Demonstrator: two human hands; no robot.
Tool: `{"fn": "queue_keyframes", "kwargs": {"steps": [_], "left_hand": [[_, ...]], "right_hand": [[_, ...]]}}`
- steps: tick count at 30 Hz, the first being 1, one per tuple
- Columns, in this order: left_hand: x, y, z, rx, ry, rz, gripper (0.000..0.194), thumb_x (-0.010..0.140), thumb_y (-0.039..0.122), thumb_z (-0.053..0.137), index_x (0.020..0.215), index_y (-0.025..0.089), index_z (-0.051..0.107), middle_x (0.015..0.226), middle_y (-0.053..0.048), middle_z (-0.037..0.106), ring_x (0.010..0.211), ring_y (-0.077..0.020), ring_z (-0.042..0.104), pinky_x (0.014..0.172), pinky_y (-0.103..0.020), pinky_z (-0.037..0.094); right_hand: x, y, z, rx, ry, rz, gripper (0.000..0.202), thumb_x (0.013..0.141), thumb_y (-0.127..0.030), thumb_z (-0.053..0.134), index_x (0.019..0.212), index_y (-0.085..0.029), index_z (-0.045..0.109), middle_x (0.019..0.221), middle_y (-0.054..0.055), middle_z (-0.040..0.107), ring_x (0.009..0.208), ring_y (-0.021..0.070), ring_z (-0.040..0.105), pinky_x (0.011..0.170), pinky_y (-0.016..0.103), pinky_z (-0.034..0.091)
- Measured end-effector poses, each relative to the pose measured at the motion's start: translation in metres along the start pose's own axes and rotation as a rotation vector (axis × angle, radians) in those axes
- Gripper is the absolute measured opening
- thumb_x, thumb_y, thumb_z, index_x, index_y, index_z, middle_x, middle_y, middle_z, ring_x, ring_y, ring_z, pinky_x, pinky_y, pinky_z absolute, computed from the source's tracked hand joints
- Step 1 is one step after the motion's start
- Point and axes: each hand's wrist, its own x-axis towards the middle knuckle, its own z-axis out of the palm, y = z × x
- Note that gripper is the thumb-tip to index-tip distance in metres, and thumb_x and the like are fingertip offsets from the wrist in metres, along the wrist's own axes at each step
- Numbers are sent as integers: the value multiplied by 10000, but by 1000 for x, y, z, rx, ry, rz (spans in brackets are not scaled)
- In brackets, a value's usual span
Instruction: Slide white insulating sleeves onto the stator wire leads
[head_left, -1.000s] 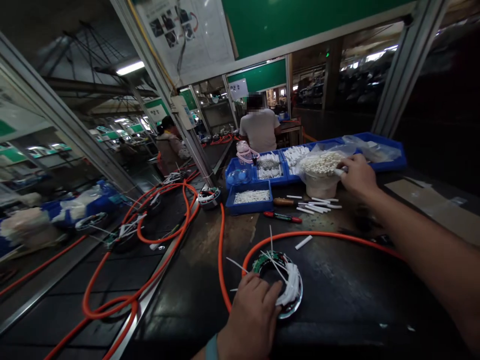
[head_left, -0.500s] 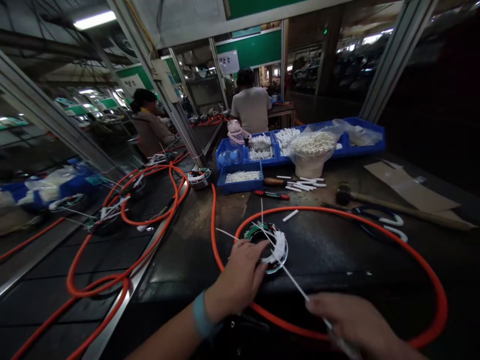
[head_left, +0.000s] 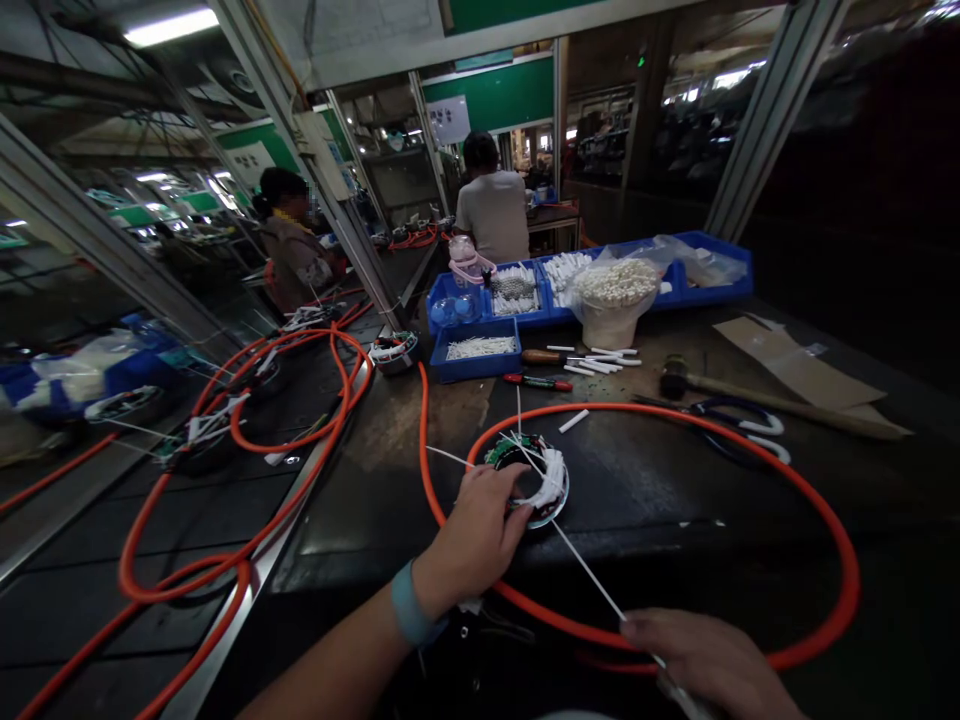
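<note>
On the dark bench sits a ring-shaped part (head_left: 553, 478) with white wrapping on its right side and green on its left; thin white strands stick out of it. My left hand (head_left: 484, 525), with a teal band at the wrist, grips the near-left edge of the ring, thumb and fingers around its rim. A white cord (head_left: 589, 570) runs from the ring's lower edge down to my right hand (head_left: 686, 650), whose fingers are closed on it. An orange hose (head_left: 817, 510) loops around the ring and passes by both hands.
Blue bins (head_left: 529, 318) of white pieces and a bag of white sticks (head_left: 611, 300) stand behind. Also there: a red marker (head_left: 538, 382), a hammer (head_left: 780, 400), scissors (head_left: 739, 430), cardboard (head_left: 799, 362). More orange hose (head_left: 142, 500) coils at left. Two people are farther back.
The cord now leaves the ring at its lower outer edge, rather than crossing over the white wrapping. My left hand still grips the ring; the view has shifted slightly.
</note>
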Motion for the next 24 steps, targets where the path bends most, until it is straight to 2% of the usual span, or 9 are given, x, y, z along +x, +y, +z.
{"fn": "queue_keyframes", "kwargs": {"steps": [3,5,7,8,10,12,15,20,24], "left_hand": [[0,3,5,52,25,3,369,847,189,498,1214,157,483,1074,-99,623,1001,-240,547,995,-491,340],[1,4,8,1,72,-23,481,823,156,521,1292,168,414,1064,-88,642,1024,-240,551,1002,-496,326],[0,4,12,-93,154,-67,582,793,126,555,1339,192,362,994,-57,673,1013,-227,568,996,-487,330],[0,4,13,-127,190,-72,564,786,118,565,1317,210,399,956,-41,683,986,-218,581,985,-480,338],[-2,3,17,-138,239,-17,405,788,104,560,1170,237,556,910,-29,686,923,-203,596,944,-458,364],[-4,1,21,-98,279,95,293,796,81,535,1016,238,650,897,-32,681,897,-193,591,898,-432,388],[-6,-1,26,-43,349,203,319,778,38,525,993,228,665,904,-37,676,920,-194,574,858,-404,409],[-5,-1,29,-4,369,242,326,782,34,521,1018,214,655,900,-43,678,917,-203,566,849,-415,414],[-5,-2,29,24,378,258,322,789,41,520,1026,214,653,897,-46,679,912,-204,564,833,-409,420]], "right_hand": [[3,13,15,26,-49,3,215,898,-110,399,1067,-190,504,1028,97,690,1003,160,635,842,241,530],[12,25,31,87,-92,97,281,851,-63,401,1071,-197,513,1110,93,656,1052,159,607,863,259,514],[25,37,47,207,-117,313,258,833,-78,419,1023,-203,541,1049,70,666,974,154,629,827,262,516],[31,41,53,284,-112,438,208,835,-110,444,985,-204,554,978,54,673,906,151,639,794,261,520],[41,47,61,461,-66,651,90,832,-183,511,910,-200,552,868,30,659,812,149,636,747,264,521],[45,48,63,626,-20,772,81,811,-225,567,875,-198,525,862,26,647,827,157,631,771,283,517],[40,44,59,710,-54,803,137,795,-193,583,918,-199,523,931,32,645,900,159,620,837,301,491],[35,37,51,487,-154,679,207,790,-100,518,963,-208,555,939,13,652,872,132,606,803,267,462],[45,40,58,372,-138,716,126,779,-123,523,876,-201,543,829,-4,636,775,130,589,727,251,450]]}}
